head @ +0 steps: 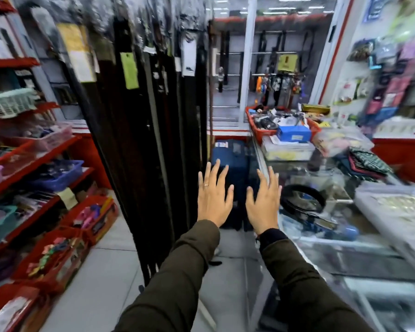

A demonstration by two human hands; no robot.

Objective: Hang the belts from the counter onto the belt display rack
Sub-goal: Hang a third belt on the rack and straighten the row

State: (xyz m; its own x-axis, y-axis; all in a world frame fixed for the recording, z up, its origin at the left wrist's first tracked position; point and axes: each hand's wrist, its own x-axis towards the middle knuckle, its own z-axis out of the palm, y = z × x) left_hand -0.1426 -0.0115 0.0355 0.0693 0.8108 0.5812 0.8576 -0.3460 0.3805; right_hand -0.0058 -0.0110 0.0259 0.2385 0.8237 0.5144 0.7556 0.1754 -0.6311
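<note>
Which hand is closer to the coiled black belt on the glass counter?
Right. The right hand is open just left of the coiled black belt, near the counter edge. The left hand, also open and empty, is farther left, by the hanging belts.

1. Both arms reach forward from the near edge, side by side, in dark olive sleeves.
2. The left hand [213, 195] is flat, back up, fingers spread and pointing far; a ring sits on one finger.
3. The right hand [264, 202] mirrors it just to the right, fingers splayed, holding nothing.
4. The hands are near each other, not touching.
</note>
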